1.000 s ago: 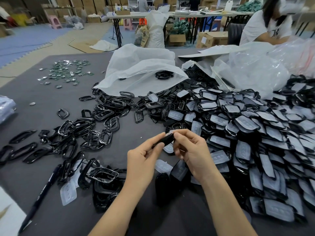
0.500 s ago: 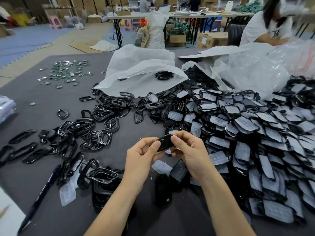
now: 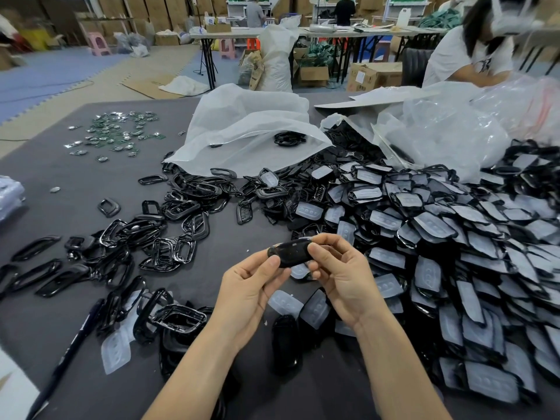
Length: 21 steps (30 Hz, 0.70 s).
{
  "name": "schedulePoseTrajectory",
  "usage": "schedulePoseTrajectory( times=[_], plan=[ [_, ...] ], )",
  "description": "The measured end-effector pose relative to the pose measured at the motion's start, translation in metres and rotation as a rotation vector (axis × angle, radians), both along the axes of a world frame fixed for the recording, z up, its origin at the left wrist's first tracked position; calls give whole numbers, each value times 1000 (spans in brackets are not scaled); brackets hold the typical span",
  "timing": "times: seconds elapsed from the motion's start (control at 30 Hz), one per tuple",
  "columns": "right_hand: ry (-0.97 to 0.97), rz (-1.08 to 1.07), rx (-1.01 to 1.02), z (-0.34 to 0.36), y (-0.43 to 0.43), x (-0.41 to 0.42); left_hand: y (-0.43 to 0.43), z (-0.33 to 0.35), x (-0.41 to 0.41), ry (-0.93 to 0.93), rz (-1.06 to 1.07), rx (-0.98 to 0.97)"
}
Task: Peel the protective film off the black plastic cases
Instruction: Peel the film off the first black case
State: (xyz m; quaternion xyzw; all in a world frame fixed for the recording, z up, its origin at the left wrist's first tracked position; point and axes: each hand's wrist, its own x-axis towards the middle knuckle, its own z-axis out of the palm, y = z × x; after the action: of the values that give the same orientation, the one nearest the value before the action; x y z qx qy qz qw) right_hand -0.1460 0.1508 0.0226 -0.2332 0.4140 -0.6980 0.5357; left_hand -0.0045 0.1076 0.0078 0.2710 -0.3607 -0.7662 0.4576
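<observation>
Pen (image 3: 69, 353) cut off at the lower-left edge. White bag (image 3: 242, 131) lay open on the grey table (image 3: 75, 183), with black frames (image 3: 289, 139) inside. Left hand (image 3: 248, 286) and right hand (image 3: 342, 277) together pinched one black case (image 3: 291, 253) above the table; its film was indistinct. Pile of filmed cases (image 3: 454, 253) ran off the right edge.
</observation>
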Motion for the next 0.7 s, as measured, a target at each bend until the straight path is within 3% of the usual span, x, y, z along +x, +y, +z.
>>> schedulePoseTrajectory(
  times=[0.33,0.5,0.7],
  plan=[
    [14,-87,1,0,0,4,-1,-4,0,-56,41,43],
    [3,-62,7,-1,1,2,2,-4,-1,-165,100,-156],
    [98,-63,-37,-1,-1,-1,7,-6,0,-391,191,-597]
  ],
)
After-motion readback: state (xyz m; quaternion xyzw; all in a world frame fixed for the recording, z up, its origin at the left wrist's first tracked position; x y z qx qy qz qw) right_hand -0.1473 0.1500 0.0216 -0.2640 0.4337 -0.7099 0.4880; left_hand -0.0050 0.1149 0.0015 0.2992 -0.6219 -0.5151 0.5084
